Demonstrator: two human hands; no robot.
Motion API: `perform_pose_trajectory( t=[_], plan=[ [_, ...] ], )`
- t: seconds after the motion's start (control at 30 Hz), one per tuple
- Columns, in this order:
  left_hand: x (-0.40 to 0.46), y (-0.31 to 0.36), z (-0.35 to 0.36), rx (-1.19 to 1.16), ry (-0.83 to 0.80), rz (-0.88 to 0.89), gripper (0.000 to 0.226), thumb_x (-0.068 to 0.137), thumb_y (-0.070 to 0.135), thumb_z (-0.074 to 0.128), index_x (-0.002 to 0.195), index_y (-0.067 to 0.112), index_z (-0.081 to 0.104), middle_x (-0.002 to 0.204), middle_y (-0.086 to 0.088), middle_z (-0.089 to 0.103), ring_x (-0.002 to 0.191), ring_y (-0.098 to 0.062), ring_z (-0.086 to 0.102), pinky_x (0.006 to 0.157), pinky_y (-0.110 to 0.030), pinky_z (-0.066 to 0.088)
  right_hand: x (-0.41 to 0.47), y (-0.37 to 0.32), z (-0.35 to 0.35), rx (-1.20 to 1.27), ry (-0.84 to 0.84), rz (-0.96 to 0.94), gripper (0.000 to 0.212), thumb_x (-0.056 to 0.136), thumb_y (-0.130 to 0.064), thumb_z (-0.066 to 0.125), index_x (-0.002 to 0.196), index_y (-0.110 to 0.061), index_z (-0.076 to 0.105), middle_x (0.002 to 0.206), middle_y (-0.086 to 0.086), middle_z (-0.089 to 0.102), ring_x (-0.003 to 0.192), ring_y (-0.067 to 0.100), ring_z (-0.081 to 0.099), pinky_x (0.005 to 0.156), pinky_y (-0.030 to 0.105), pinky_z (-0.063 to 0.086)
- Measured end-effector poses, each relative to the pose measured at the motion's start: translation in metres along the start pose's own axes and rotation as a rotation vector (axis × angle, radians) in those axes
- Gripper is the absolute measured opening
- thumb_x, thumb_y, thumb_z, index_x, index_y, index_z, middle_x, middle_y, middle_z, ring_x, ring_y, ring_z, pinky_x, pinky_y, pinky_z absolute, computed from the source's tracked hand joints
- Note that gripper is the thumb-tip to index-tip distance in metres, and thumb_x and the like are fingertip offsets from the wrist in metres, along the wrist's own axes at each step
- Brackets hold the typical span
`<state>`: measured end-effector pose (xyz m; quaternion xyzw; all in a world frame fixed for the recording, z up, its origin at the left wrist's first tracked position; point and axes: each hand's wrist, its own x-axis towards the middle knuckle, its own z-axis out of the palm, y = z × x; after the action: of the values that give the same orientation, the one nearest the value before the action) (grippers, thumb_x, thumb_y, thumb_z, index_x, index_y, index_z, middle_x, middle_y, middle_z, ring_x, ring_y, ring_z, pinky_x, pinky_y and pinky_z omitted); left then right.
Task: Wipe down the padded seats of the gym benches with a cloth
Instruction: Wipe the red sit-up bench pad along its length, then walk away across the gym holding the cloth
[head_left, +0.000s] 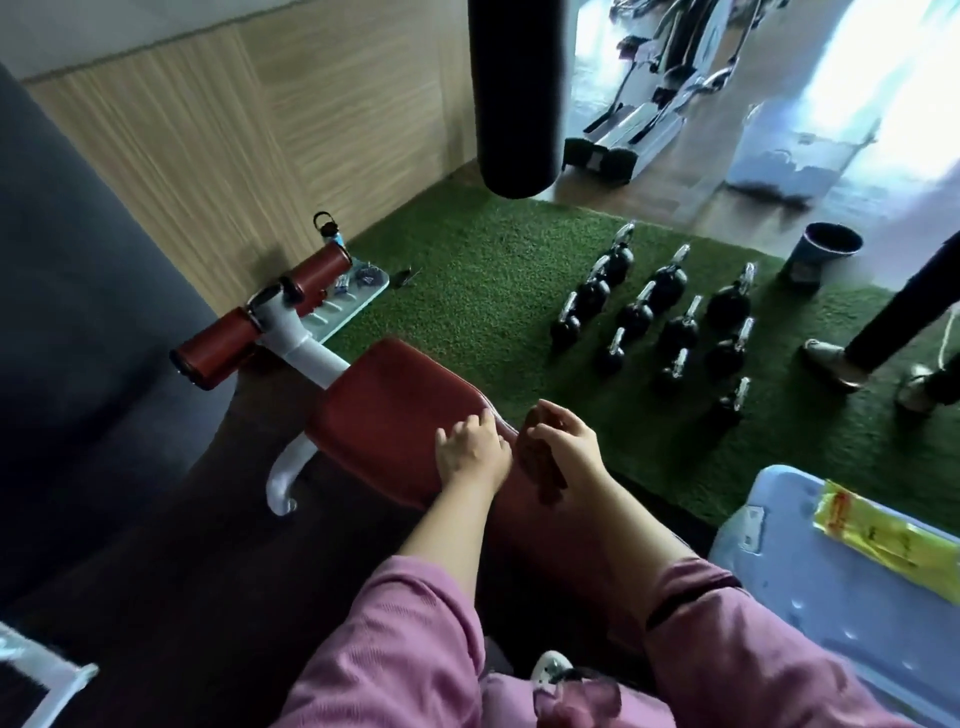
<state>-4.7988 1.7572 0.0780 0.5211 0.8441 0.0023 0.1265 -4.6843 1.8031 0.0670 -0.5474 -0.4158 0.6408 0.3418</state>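
Both arms reach forward in pink sleeves. The left hand (470, 449) lies on the red seat (395, 415), fingers loosely spread toward 12 o'clock. Just at its 3 o'clock, the right hand (563, 441) curls its fingers around a dark cloth (540, 467) hanging at the seat's edge. Kettlebells (660, 317) stand on the green turf (493, 270) at 2 o'clock; a blue lid (831, 597) lies at 4 o'clock.

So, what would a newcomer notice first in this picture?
Probably the two hands at the centre: the left hand rests on the red bench seat, and the right hand holds a dark cloth beside it. Next, the black kettlebells in rows on the green turf to the right.
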Motion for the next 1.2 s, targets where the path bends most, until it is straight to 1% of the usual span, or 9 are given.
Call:
perform_pose_trajectory(
  t=[0.17, 0.43, 0.63, 0.7, 0.77, 0.83, 0.93, 1.07, 1.2],
  plan=[
    [0.035, 0.036, 0.001, 0.039, -0.039, 0.173, 0.05, 0.094, 0.031, 0.04, 0.142, 0.016, 0.035, 0.136, -0.005, 0.05, 0.126, -0.023, 0.046, 0.104, -0.042, 0.03, 0.019, -0.01, -0.023, 0.102, 0.158, -0.005, 0.044, 0.079, 0.012, 0.061, 0.117, -0.012, 0.063, 0.087, -0.005, 0.063, 0.066, 0.001, 0.056, 0.053, 0.008, 0.046],
    [0.075, 0.096, -0.007, 0.155, -0.092, 0.582, 0.051, 0.095, 0.032, 0.04, 0.142, 0.012, 0.035, 0.137, -0.006, 0.049, 0.126, -0.024, 0.046, 0.11, -0.045, 0.024, 0.024, -0.009, -0.055, 0.171, 0.507, -0.073, 0.043, 0.081, 0.012, 0.061, 0.121, -0.004, 0.061, 0.104, 0.006, 0.064, 0.089, 0.011, 0.058, 0.066, 0.005, 0.047],
    [0.066, 0.133, 0.001, 0.245, -0.155, 0.914, 0.048, 0.096, 0.032, 0.036, 0.14, 0.013, 0.036, 0.136, -0.004, 0.049, 0.127, -0.022, 0.045, 0.111, -0.046, 0.022, -0.004, 0.012, -0.074, 0.299, 0.836, -0.051, 0.039, 0.082, 0.01, 0.059, 0.116, -0.008, 0.064, 0.102, 0.01, 0.066, 0.074, 0.004, 0.058, 0.059, 0.005, 0.046],
    [0.053, 0.143, 0.009, 0.284, -0.165, 1.037, 0.045, 0.096, 0.032, 0.036, 0.137, 0.014, 0.039, 0.134, -0.004, 0.05, 0.125, -0.022, 0.046, 0.111, -0.045, 0.023, -0.02, 0.021, -0.082, 0.378, 0.949, -0.044, 0.037, 0.083, 0.01, 0.06, 0.115, -0.008, 0.064, 0.098, 0.009, 0.064, 0.077, 0.008, 0.06, 0.066, 0.008, 0.05],
    [0.036, 0.153, 0.018, 0.309, -0.188, 1.143, 0.042, 0.095, 0.032, 0.037, 0.134, 0.015, 0.041, 0.132, -0.003, 0.051, 0.124, -0.021, 0.047, 0.111, -0.045, 0.023, -0.037, 0.033, -0.089, 0.497, 1.054, -0.05, 0.037, 0.081, 0.009, 0.063, 0.112, -0.009, 0.066, 0.101, 0.01, 0.067, 0.091, 0.022, 0.065, 0.087, 0.027, 0.055],
    [0.016, 0.164, 0.027, 0.326, -0.206, 1.237, 0.044, 0.093, 0.035, 0.041, 0.133, 0.017, 0.041, 0.131, -0.002, 0.052, 0.124, -0.02, 0.046, 0.11, -0.045, 0.023, -0.059, 0.042, -0.097, 0.559, 1.171, -0.036, 0.04, 0.079, 0.008, 0.065, 0.115, -0.008, 0.066, 0.104, 0.009, 0.067, 0.1, 0.022, 0.063, 0.095, 0.034, 0.05],
    [-0.019, 0.18, 0.04, 0.33, -0.224, 1.38, 0.04, 0.091, 0.028, 0.041, 0.129, 0.018, 0.045, 0.128, -0.001, 0.055, 0.122, -0.02, 0.049, 0.108, -0.044, 0.025, -0.096, 0.055, -0.106, 0.671, 1.335, -0.043, 0.041, 0.079, 0.008, 0.065, 0.116, -0.01, 0.066, 0.103, 0.008, 0.066, 0.098, 0.023, 0.062, 0.091, 0.038, 0.05],
    [-0.078, 0.201, 0.053, 0.367, -0.232, 1.575, 0.037, 0.091, 0.026, 0.038, 0.126, 0.017, 0.047, 0.126, -0.003, 0.057, 0.119, -0.023, 0.052, 0.105, -0.044, 0.029, -0.148, 0.077, -0.122, 0.785, 1.505, -0.076, 0.039, 0.081, 0.009, 0.063, 0.114, -0.011, 0.066, 0.097, 0.005, 0.067, 0.084, 0.014, 0.062, 0.071, 0.016, 0.051],
    [-0.148, 0.224, 0.068, 0.398, -0.269, 1.725, 0.038, 0.092, 0.029, 0.04, 0.127, 0.015, 0.046, 0.129, -0.004, 0.056, 0.121, -0.023, 0.051, 0.109, -0.046, 0.026, -0.205, 0.1, -0.15, 0.913, 1.617, -0.123, 0.038, 0.079, 0.007, 0.066, 0.114, -0.008, 0.066, 0.089, 0.01, 0.068, 0.077, 0.022, 0.061, 0.072, 0.033, 0.052]
  ],
)
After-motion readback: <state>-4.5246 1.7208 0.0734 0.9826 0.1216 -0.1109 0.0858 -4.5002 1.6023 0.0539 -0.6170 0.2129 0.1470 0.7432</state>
